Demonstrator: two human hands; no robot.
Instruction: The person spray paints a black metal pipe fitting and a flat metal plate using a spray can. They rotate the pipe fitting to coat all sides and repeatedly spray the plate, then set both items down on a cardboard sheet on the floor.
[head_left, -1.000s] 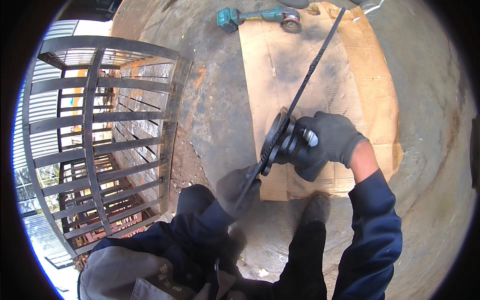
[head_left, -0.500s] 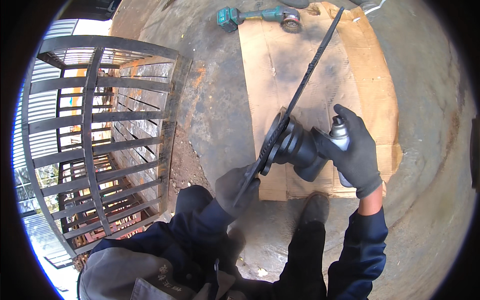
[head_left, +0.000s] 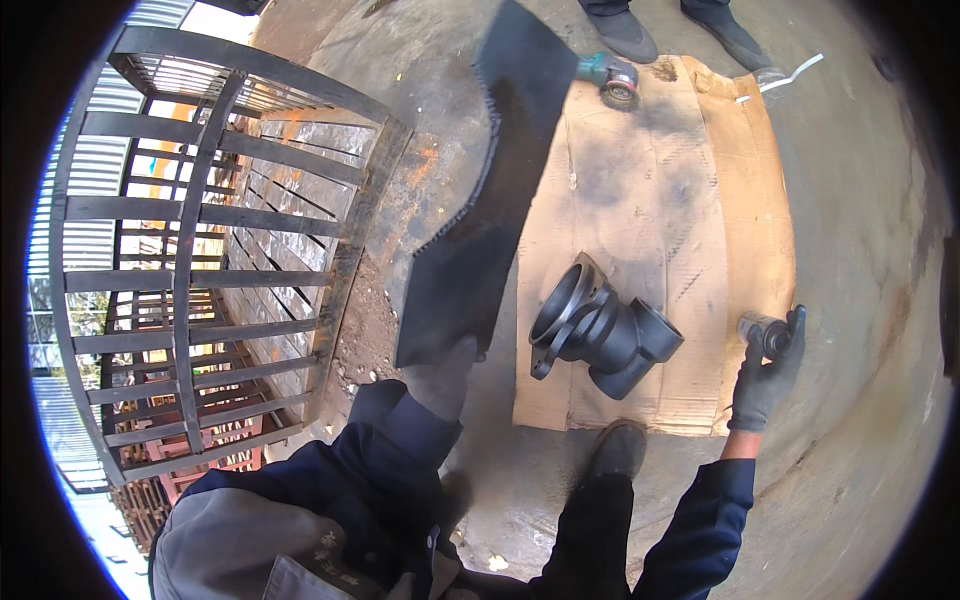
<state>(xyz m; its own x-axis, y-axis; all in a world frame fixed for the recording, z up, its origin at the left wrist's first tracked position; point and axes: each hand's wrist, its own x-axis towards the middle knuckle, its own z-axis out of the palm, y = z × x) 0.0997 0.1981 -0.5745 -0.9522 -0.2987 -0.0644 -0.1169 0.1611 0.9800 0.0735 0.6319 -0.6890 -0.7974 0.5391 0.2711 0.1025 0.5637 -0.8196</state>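
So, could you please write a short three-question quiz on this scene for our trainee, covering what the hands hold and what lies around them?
1. True or false: the black pipe fitting lies on the cardboard.

2. Fill in the blank: the flat black sheet, gripped near its lower end by the left hand, hides part of the green ____.

3. What does the right hand hold?
A) the flat black sheet
B) the can
C) the black pipe fitting

Key:
1. True
2. power tool
3. B
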